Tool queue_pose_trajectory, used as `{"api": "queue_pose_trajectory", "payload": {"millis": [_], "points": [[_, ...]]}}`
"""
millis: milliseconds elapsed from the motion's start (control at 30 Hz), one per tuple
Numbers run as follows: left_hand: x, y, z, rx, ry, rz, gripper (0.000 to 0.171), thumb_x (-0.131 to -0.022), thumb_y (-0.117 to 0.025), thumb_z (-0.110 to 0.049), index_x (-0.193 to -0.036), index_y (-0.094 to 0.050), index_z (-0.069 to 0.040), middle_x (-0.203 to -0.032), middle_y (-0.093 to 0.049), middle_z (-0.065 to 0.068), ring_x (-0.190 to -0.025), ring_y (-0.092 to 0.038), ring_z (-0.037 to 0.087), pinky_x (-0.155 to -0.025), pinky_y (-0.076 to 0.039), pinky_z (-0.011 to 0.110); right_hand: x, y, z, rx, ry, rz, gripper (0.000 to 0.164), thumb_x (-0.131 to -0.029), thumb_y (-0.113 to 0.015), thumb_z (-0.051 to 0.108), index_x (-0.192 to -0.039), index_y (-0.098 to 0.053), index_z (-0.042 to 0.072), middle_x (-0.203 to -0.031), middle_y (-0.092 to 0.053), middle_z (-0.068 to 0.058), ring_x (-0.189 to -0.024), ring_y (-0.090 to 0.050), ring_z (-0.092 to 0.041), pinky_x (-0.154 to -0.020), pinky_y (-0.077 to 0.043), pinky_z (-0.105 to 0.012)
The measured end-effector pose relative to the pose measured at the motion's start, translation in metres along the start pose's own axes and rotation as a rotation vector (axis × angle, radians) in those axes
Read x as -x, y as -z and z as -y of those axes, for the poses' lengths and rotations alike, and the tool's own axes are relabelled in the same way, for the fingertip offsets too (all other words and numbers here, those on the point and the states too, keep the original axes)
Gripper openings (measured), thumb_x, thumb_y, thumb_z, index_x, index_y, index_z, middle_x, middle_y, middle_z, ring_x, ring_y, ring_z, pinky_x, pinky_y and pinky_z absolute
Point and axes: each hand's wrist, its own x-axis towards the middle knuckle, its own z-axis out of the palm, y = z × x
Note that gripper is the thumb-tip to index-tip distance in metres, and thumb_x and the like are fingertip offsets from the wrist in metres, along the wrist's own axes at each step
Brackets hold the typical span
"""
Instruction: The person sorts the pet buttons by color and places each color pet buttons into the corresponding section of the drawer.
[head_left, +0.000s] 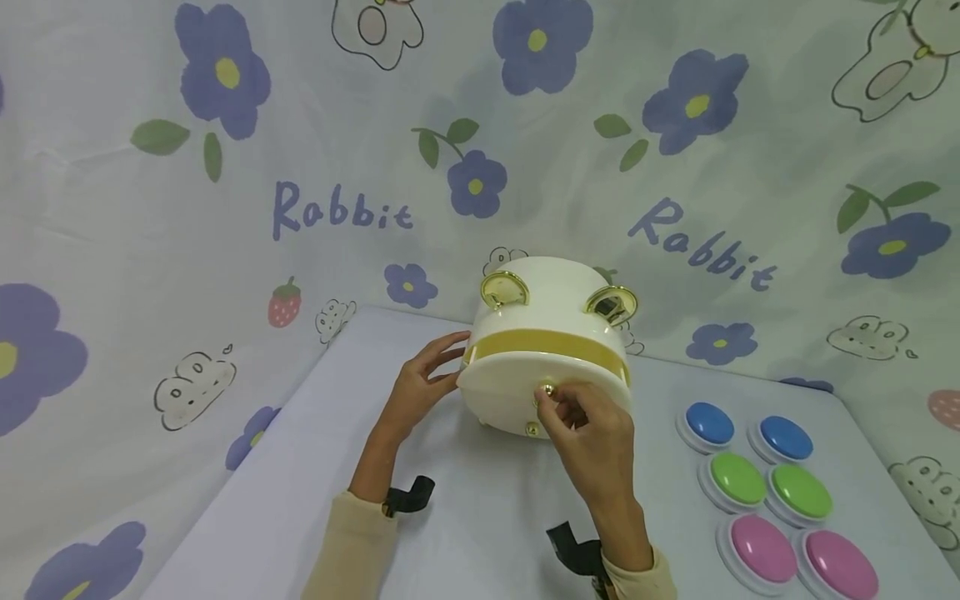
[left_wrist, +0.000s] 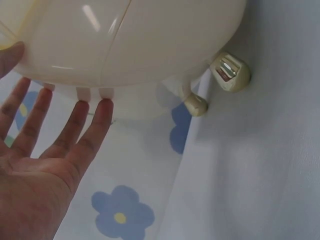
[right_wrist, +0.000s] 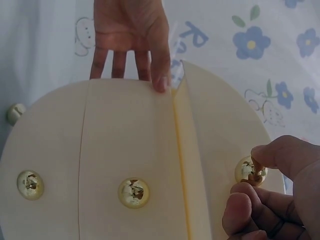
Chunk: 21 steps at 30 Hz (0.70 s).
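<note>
A cream-white rounded storage box (head_left: 555, 292) with gold-rimmed ears stands on small feet at the table's far side. Its front panel (head_left: 510, 383) stands apart from the body, and a yellow inner strip (head_left: 540, 342) shows in the gap. My right hand (head_left: 596, 425) pinches the upper gold knob (right_wrist: 245, 167) between thumb and fingertips. Two other gold knobs, a middle one (right_wrist: 133, 192) and a lower one (right_wrist: 30, 185), are untouched. My left hand (head_left: 427, 383) rests its fairly straight fingers (left_wrist: 92, 130) against the box's side, with the thumb (right_wrist: 160, 75) at the front edge.
To the right on the white table (head_left: 480, 517) sit several round push buttons in pairs: blue (head_left: 709, 423), green (head_left: 738, 477) and pink (head_left: 763, 547). A patterned cloth (head_left: 337, 125) hangs close behind the box and along the left.
</note>
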Motion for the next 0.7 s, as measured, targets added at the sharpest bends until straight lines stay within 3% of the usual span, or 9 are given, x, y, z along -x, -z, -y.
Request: {"api": "queue_pose_trajectory", "payload": {"millis": [100, 333, 700], "points": [[0.0, 0.0, 0.0, 0.0, 0.004, -0.004, 0.056, -0.093, -0.075, -0.021, -0.144, -0.054, -0.028, -0.149, -0.046, -0.009, -0.134, -0.049, 0.022, -0.098, -0.05, 0.032, 0.0, 0.001, 0.001, 0.0, -0.006, 0.004, 0.017, -0.082, -0.083, 0.01, -0.077, -0.067, 0.01, -0.067, -0.058, 0.008, -0.057, -0.056, -0.003, -0.051, -0.046, -0.016], [0.005, -0.004, -0.03, 0.039, 0.033, 0.012, 0.056, -0.095, -0.07, -0.009, -0.148, -0.049, -0.009, -0.152, -0.044, 0.003, -0.138, -0.043, 0.034, -0.1, -0.049, 0.033, 0.002, 0.003, 0.004, -0.001, -0.006, 0.009, 0.017, -0.082, -0.083, 0.01, -0.077, -0.067, 0.01, -0.067, -0.057, 0.008, -0.056, -0.055, -0.003, -0.051, -0.045, -0.015], [0.006, -0.003, -0.028, 0.058, 0.014, 0.018, 0.056, -0.096, -0.069, -0.008, -0.148, -0.048, -0.008, -0.152, -0.044, 0.004, -0.137, -0.044, 0.034, -0.099, -0.05, 0.032, 0.004, 0.005, 0.007, 0.004, 0.001, 0.008, 0.017, -0.081, -0.084, 0.01, -0.078, -0.067, 0.01, -0.066, -0.058, 0.008, -0.056, -0.054, -0.002, -0.05, -0.045, -0.016]]}}
